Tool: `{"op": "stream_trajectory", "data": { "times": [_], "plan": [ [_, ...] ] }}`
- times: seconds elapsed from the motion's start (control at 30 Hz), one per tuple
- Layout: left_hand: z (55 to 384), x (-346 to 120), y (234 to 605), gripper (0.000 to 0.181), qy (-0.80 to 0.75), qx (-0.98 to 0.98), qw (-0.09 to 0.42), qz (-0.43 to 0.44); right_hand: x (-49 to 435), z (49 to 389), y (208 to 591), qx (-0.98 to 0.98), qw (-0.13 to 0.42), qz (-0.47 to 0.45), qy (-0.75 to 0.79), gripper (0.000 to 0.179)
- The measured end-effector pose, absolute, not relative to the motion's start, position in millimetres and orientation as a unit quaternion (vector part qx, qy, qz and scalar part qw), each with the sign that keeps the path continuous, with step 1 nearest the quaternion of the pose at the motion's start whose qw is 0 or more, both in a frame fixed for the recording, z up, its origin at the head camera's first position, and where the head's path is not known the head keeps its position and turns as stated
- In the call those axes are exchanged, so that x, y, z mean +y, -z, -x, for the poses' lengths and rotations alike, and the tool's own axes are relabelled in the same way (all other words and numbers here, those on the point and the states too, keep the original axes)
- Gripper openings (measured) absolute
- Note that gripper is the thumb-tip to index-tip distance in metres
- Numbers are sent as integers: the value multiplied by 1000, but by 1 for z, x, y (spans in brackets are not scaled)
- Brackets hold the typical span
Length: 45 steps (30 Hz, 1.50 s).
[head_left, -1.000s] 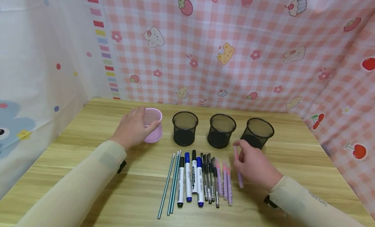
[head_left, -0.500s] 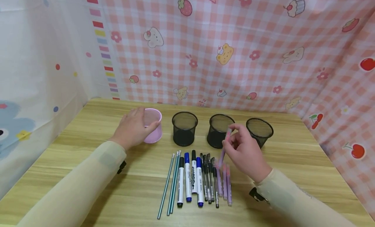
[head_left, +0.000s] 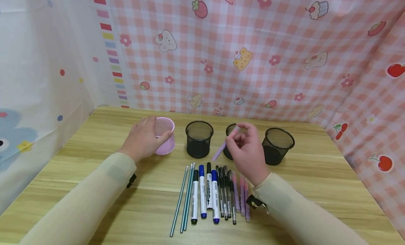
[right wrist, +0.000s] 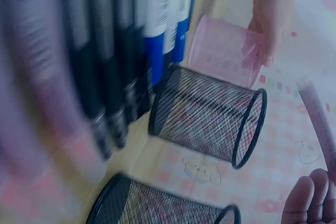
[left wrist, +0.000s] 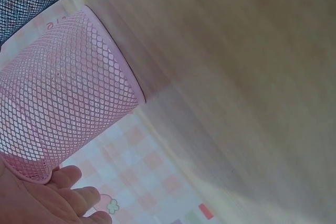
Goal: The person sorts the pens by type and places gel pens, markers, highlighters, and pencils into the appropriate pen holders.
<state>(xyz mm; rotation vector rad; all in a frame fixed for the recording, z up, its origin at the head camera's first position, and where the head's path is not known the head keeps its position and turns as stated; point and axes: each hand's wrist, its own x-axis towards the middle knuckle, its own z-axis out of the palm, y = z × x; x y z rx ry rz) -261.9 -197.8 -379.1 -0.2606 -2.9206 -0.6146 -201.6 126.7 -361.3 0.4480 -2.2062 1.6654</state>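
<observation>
At the left of the row stands a pink mesh pen holder (head_left: 167, 146), upright on the wooden table. My left hand (head_left: 143, 137) grips its rim, thumb on the near side; the left wrist view shows fingers (left wrist: 79, 199) past the rim. Between thumb and fingertips my right hand (head_left: 250, 152) pinches a light purple pen (head_left: 220, 150) with a pink and clear cap end. The pen is tilted in the air, its lower end pointing left. Behind that hand a black mesh pen holder (head_left: 230, 131) is partly hidden. Other purple pens (head_left: 247, 204) lie below the right hand.
More black mesh pen holders stand in the row: one left of the right hand (head_left: 198, 141) and one at the right (head_left: 276, 146). Teal pencils (head_left: 179, 202), white markers (head_left: 202, 192) and black-capped pens (head_left: 225, 194) lie in front. Patterned cloth (head_left: 202, 55) hangs behind the table.
My right hand has lifted the purple pen from the table's right side and carried it leftward, past the right holder. The pen has tilted over. My left hand stays on the pink holder.
</observation>
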Motion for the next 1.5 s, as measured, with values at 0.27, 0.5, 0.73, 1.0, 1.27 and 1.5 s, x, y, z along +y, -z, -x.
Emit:
{"op": "stream_trajectory", "data": {
  "times": [0.27,0.5,0.73,1.0,1.27,1.5],
  "plan": [
    [261,-196,377,91,214,-971,70,86,99,213,359,-725,179,-130,-652,38],
    [260,-197,375,90,211,-971,68,86,75,223,354,-714,185,-111,-667,40],
    [260,-197,374,91,212,-971,70,87,53,234,349,-700,190,-92,-683,41],
    [260,-197,373,90,217,-970,68,82,28,242,344,-690,210,-93,-686,39],
    [262,-197,377,87,219,-970,68,80,13,249,344,-712,223,-77,-661,38],
    [262,-197,378,87,220,-970,62,79,6,253,347,-734,219,-73,-639,37]
  ]
}}
